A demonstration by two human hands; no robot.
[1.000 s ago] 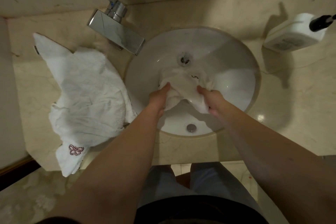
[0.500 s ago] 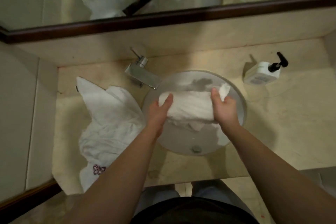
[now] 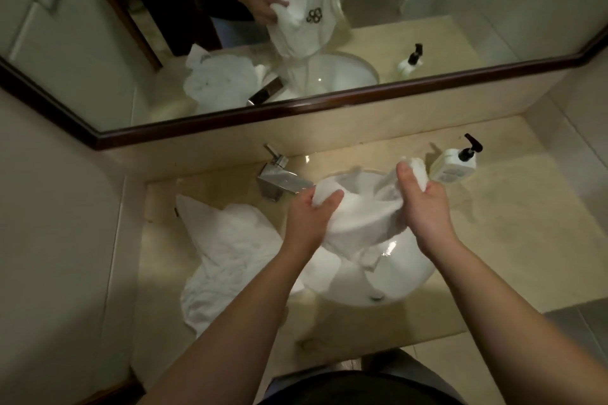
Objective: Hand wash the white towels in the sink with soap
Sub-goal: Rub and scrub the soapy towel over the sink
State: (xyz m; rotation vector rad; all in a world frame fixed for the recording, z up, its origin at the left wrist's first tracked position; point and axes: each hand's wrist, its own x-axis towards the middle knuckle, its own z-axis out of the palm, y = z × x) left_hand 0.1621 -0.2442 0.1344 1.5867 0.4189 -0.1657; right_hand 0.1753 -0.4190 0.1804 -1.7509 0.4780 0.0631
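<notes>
While the left hand [image 3: 307,217] grips one bunched end of a white towel [image 3: 358,220] and the right hand [image 3: 424,204] grips the other end, raised slightly higher and farther, the cloth hangs between them above the round white sink [image 3: 404,276], its lower folds trailing into the basin. A second white towel [image 3: 230,260] lies crumpled on the beige counter [image 3: 513,240] left of the sink, touching its rim. The chrome faucet [image 3: 279,181] stands at the far left of the basin, a pump soap bottle [image 3: 455,163] at the far right, and a mirror [image 3: 98,26] hangs beyond
</notes>
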